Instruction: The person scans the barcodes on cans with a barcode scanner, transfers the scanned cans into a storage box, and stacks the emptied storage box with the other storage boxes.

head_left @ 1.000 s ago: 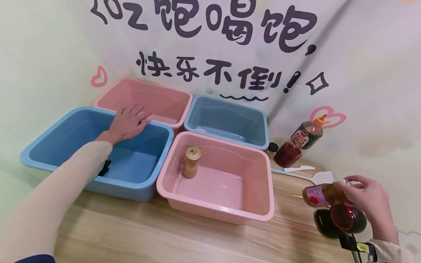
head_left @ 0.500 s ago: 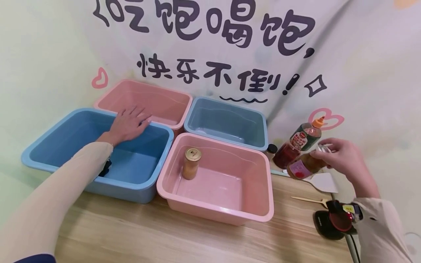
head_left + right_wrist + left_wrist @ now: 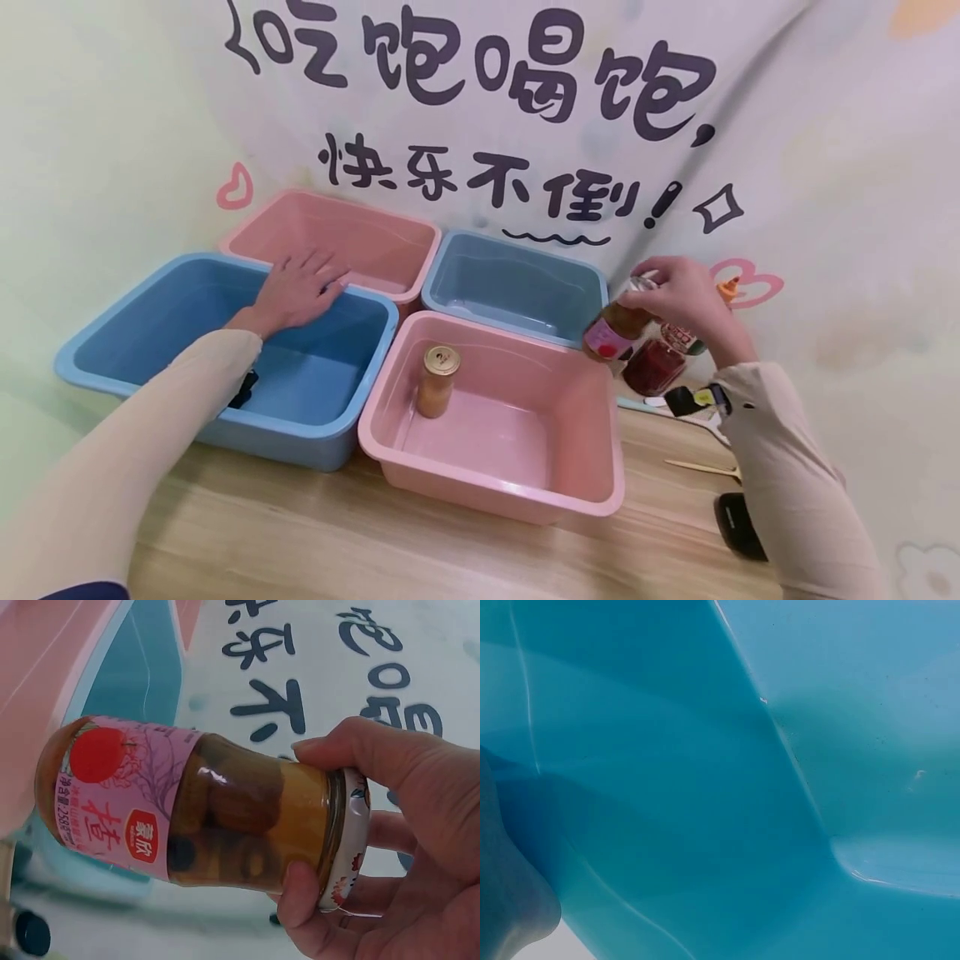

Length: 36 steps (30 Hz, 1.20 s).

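My right hand [image 3: 678,296] grips a glass jar [image 3: 613,327] of brownish preserve with a pink label by its lid end, tilted, above the far right corner of the near pink tub [image 3: 600,500]. In the right wrist view the jar [image 3: 187,802] lies sideways in my fingers [image 3: 352,754]. A small gold-lidded jar [image 3: 438,380] stands upright inside that pink tub. My left hand [image 3: 296,287] rests with fingers spread flat on the far rim of the big blue tub [image 3: 112,379]. The left wrist view shows only the blue tub's inner wall [image 3: 780,780].
A far pink tub [image 3: 247,233] and a far blue tub [image 3: 517,250] stand against the printed backdrop. A red sauce bottle [image 3: 660,362], a white spatula, a wooden stick [image 3: 697,467] and a black round thing [image 3: 738,525] lie on the wooden table [image 3: 375,550] at right.
My right hand lifted the labelled jar from low at the right and carried it left and up, to the pink tub's far right corner. The left hand stayed on the blue tub.
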Each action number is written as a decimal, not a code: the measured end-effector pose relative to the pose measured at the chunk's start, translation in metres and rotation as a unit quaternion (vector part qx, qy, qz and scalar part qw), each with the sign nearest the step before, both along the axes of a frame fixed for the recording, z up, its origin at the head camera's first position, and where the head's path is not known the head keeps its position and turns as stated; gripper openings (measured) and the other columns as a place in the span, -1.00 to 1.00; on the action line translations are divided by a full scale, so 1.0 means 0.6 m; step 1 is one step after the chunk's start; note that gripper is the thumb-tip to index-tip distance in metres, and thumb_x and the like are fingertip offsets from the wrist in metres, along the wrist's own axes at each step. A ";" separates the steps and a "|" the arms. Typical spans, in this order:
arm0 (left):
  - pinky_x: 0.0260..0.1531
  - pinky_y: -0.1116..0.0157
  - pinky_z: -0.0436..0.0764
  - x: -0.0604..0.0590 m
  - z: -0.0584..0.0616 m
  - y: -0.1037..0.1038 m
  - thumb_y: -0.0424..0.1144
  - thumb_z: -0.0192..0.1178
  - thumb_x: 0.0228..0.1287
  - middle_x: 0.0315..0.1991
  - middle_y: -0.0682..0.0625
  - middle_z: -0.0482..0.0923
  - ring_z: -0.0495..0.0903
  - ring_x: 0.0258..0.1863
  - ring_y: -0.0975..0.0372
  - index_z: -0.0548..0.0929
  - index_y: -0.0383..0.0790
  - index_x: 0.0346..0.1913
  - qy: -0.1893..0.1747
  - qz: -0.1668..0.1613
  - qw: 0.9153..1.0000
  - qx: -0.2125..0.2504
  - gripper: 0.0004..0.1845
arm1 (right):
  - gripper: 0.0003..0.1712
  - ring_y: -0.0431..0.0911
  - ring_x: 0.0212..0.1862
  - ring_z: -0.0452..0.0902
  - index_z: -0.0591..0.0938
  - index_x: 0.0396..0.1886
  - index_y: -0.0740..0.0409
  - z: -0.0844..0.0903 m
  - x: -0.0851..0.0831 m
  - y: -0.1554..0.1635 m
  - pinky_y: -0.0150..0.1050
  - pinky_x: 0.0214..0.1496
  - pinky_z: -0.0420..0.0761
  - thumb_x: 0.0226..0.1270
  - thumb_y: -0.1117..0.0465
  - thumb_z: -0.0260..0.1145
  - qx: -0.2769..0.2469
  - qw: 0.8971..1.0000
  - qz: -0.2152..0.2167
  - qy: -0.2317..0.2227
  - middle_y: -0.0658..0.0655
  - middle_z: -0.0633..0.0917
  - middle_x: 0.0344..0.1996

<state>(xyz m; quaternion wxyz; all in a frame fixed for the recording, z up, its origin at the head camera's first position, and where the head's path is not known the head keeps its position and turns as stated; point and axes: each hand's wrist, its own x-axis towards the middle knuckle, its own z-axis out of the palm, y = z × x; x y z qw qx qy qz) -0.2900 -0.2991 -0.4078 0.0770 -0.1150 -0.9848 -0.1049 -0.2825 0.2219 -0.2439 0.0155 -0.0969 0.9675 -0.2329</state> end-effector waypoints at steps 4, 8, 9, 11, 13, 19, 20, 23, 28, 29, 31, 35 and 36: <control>0.49 -0.30 -0.07 0.001 -0.004 -0.001 0.09 -0.17 0.54 0.54 -0.27 0.14 0.02 0.54 -0.23 0.30 -0.13 0.50 -0.002 -0.001 1.000 0.003 -0.38 | -0.51 -0.04 -0.43 0.64 0.65 0.02 0.24 0.000 -0.021 -0.049 -0.21 -0.41 0.70 0.19 0.03 0.46 -0.020 1.000 0.022 0.001 0.36 0.70 -0.17; 0.50 -0.29 -0.09 0.002 -0.006 -0.002 0.10 -0.18 0.54 0.55 -0.26 0.14 0.01 0.55 -0.22 0.29 -0.12 0.51 -0.005 0.001 1.000 0.005 -0.38 | -0.53 -0.01 -0.38 0.65 0.66 0.01 0.21 0.002 -0.040 -0.097 -0.24 -0.40 0.71 0.18 0.04 0.46 -0.020 0.999 0.042 -0.005 0.35 0.69 -0.17; 0.50 -0.29 -0.10 0.004 -0.005 -0.002 0.09 -0.16 0.54 0.55 -0.26 0.14 0.01 0.55 -0.22 0.30 -0.12 0.51 -0.004 0.004 1.000 0.006 -0.39 | -0.54 0.00 -0.36 0.65 0.66 0.01 0.21 0.003 -0.044 -0.108 -0.25 -0.39 0.71 0.18 0.05 0.46 -0.023 0.999 0.047 -0.005 0.34 0.69 -0.17; 0.50 -0.29 -0.10 0.005 -0.005 -0.003 0.09 -0.16 0.54 0.55 -0.26 0.14 0.01 0.55 -0.22 0.30 -0.12 0.50 -0.003 0.006 1.000 0.006 -0.39 | -0.54 0.03 -0.32 0.66 0.67 0.00 0.21 0.003 -0.054 -0.132 -0.25 -0.37 0.71 0.16 0.06 0.46 -0.023 0.998 0.058 0.000 0.32 0.69 -0.17; 0.50 -0.29 -0.10 0.005 -0.006 -0.004 0.08 -0.16 0.54 0.54 -0.26 0.15 0.02 0.55 -0.22 0.31 -0.13 0.50 -0.001 0.008 1.000 0.006 -0.39 | -0.55 0.06 -0.28 0.66 0.68 0.00 0.20 0.004 -0.062 -0.154 -0.23 -0.34 0.72 0.16 0.07 0.46 -0.021 0.998 0.066 0.003 0.31 0.68 -0.17; 0.50 -0.29 -0.08 0.005 -0.009 -0.005 0.08 -0.14 0.54 0.55 -0.25 0.13 0.02 0.55 -0.22 0.29 -0.12 0.51 -0.002 0.010 1.000 0.007 -0.39 | -0.57 0.09 -0.22 0.68 0.68 0.00 0.17 0.006 -0.084 -0.222 -0.16 -0.22 0.75 0.19 0.07 0.46 -0.022 0.995 0.094 0.002 0.27 0.69 -0.14; 0.50 -0.29 -0.08 0.004 -0.010 -0.005 0.08 -0.15 0.54 0.56 -0.25 0.12 0.01 0.55 -0.22 0.29 -0.13 0.51 -0.002 0.010 1.000 0.008 -0.39 | -0.58 0.08 -0.22 0.68 0.68 -0.02 0.16 0.007 -0.088 -0.233 -0.17 -0.22 0.75 0.18 0.07 0.46 -0.022 0.995 0.100 0.007 0.26 0.69 -0.15; 0.50 -0.29 -0.10 0.001 -0.012 -0.006 0.07 -0.15 0.55 0.56 -0.26 0.11 0.01 0.55 -0.22 0.28 -0.13 0.52 -0.004 0.010 1.000 0.007 -0.39 | -0.60 0.05 -0.26 0.67 0.69 -0.04 0.17 0.006 -0.098 -0.266 -0.18 -0.24 0.73 0.16 0.09 0.46 -0.025 0.992 0.120 0.018 0.23 0.70 -0.17; 0.50 -0.29 -0.11 -0.002 -0.010 -0.007 0.07 -0.14 0.55 0.56 -0.28 0.11 0.00 0.55 -0.23 0.28 -0.15 0.51 -0.008 0.008 1.000 0.000 -0.38 | -0.60 0.01 -0.28 0.68 0.69 0.00 0.15 0.006 -0.110 -0.316 -0.22 -0.22 0.72 0.18 0.11 0.45 -0.026 0.989 0.142 0.013 0.19 0.71 -0.17; 0.50 -0.29 -0.11 -0.002 -0.009 -0.007 0.08 -0.14 0.54 0.56 -0.28 0.11 0.00 0.55 -0.23 0.27 -0.14 0.52 -0.008 0.007 1.000 -0.001 -0.38 | -0.60 0.01 -0.27 0.68 0.69 0.00 0.15 0.007 -0.112 -0.326 -0.22 -0.21 0.72 0.18 0.11 0.44 -0.027 0.989 0.144 0.012 0.19 0.71 -0.18; 0.50 -0.29 -0.11 -0.001 -0.007 -0.006 0.08 -0.14 0.54 0.56 -0.27 0.11 0.00 0.55 -0.22 0.27 -0.14 0.52 -0.007 0.007 1.000 -0.001 -0.38 | -0.61 0.00 -0.27 0.68 0.69 0.00 0.13 0.010 -0.114 -0.343 -0.23 -0.20 0.73 0.19 0.10 0.45 -0.030 0.989 0.147 0.012 0.17 0.71 -0.19; 0.51 -0.27 -0.13 0.000 -0.006 -0.006 0.08 -0.15 0.55 0.57 -0.24 0.08 -0.02 0.56 -0.21 0.24 -0.10 0.53 -0.005 0.006 1.000 0.002 -0.38 | -0.58 -0.02 -0.23 0.66 0.68 0.03 0.12 0.014 -0.117 -0.378 -0.26 -0.18 0.72 0.20 0.08 0.46 -0.028 0.987 0.155 0.007 0.16 0.70 -0.17; 0.51 -0.27 -0.13 0.000 -0.006 -0.007 0.08 -0.15 0.55 0.58 -0.23 0.09 -0.02 0.56 -0.21 0.24 -0.10 0.54 -0.004 0.006 1.000 0.003 -0.38 | -0.57 -0.01 -0.22 0.66 0.68 0.05 0.11 0.013 -0.118 -0.386 -0.28 -0.17 0.71 0.21 0.07 0.46 -0.026 0.987 0.159 0.003 0.16 0.70 -0.15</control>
